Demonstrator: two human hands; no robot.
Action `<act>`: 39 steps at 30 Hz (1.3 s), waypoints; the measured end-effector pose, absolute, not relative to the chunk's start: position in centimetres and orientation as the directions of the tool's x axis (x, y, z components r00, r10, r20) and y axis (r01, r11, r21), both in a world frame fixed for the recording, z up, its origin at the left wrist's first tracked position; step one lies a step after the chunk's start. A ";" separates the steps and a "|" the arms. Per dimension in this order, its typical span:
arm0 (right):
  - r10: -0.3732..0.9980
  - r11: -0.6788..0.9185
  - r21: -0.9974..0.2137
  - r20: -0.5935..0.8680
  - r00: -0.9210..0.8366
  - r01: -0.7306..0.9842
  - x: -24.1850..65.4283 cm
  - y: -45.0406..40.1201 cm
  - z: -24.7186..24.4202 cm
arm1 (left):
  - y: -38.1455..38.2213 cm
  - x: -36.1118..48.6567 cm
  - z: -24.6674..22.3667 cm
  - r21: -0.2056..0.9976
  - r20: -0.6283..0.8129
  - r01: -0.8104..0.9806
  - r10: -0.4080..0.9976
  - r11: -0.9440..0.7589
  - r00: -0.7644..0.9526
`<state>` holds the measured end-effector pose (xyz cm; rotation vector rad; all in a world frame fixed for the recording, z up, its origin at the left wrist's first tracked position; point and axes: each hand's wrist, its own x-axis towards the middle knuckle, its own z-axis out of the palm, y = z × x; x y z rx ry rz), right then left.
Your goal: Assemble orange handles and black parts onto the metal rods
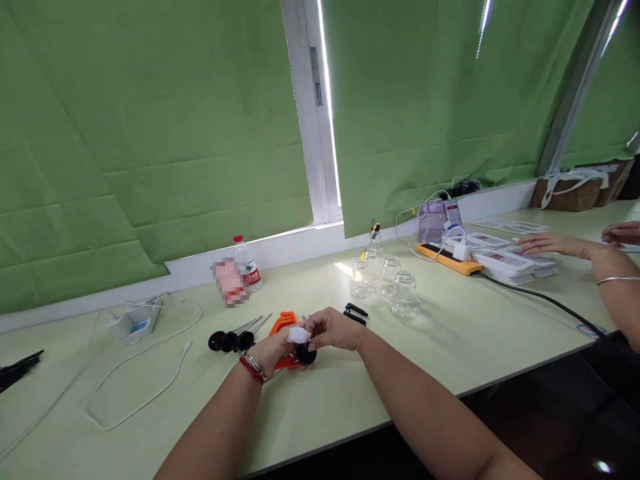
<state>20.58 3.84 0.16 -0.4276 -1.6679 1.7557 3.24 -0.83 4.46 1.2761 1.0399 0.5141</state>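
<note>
Close together over the front of the table are my two hands. My left hand (pixel 273 350) is closed around a black round piece (pixel 307 354), and a thin metal rod shows below that hand. A small white wrap or scrap (pixel 299 335) sits at its thumb. The fingers of my right hand (pixel 334 329) pinch the black piece's upper edge. An orange plastic part (pixel 283 323) lies at my left hand, partly hidden; whether it is held I cannot tell. Several black discs with metal rods (pixel 230 341) lie to the left. Two black clip-like pieces (pixel 356 311) rest beyond my right hand.
Several clear glass jars (pixel 405 297) stand to the right. A red-capped water bottle (pixel 253 272) is at the back. White cables and a power strip (pixel 143 321) lie left. At right are an orange power strip (pixel 447 259), stacked white cards (pixel 505 263) and another person's hand (pixel 555 245).
</note>
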 end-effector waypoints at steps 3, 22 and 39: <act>0.657 0.030 -0.969 0.204 -0.726 -0.245 20.6 4.0 0.0 | -0.8 3.1 4.5 0.940 -0.340 0.211 0.808 0.269 0.482; 0.661 0.109 -0.969 0.236 -0.712 -0.221 20.5 3.9 0.1 | -0.3 2.5 3.8 0.950 -0.310 0.138 0.786 0.280 0.535; 0.676 0.098 -0.975 0.214 -0.706 -0.201 20.4 3.9 0.0 | -0.1 2.4 3.4 0.955 -0.286 0.100 0.782 0.278 0.554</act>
